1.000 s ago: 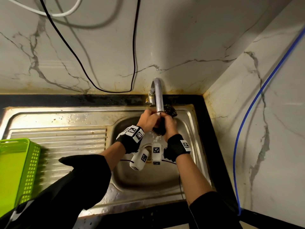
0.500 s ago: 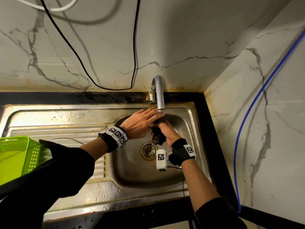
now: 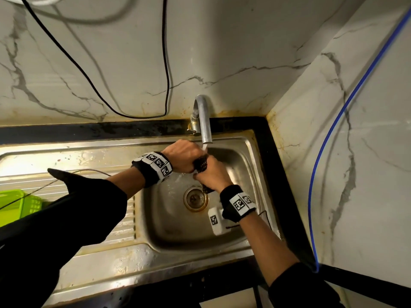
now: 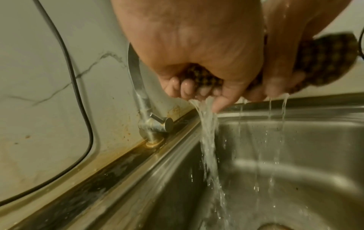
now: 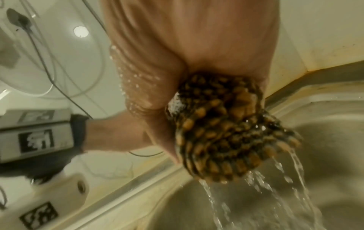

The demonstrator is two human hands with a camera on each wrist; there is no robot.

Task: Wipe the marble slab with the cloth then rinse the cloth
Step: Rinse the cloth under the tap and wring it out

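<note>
Cloth: dark knobbly rag with brown-and-black bumps [image 3: 201, 164], bunched into a roll and held right under the tap spout, over the sink bowl. Soaked through; in the right wrist view [image 5: 222, 137] water pours off its lower end.
Left hand: fist [image 3: 183, 155] wrapped tight round the upper end of the cloth. From the left wrist camera [image 4: 197, 51] the fingers curl under the cloth and a stream of water runs out from between them.
Right hand: also clamped round the cloth [image 3: 211, 175], just below and touching the left hand, thumb side toward it. A bit of cloth sticks out past the bottom of this fist.
Tap: curved metal spout [image 3: 203, 118] at the back edge of the sink, running, with the stream landing on the hands and cloth.
Sink: steel basin [image 3: 242, 232] with a rusty-ringed drain [image 3: 195, 198] right below the hands, ribbed draining board to the left.
Marble slab: white veined marble wall [image 3: 111, 63] behind the sink and on the right side, brownish stains along the bottom edge near the tap.
Other stuff: black cable [image 3: 165, 63] looping down the back wall, blue cable [image 3: 329, 134] down the right wall, green plastic basket [image 3: 13, 203] on the draining board at far left.
</note>
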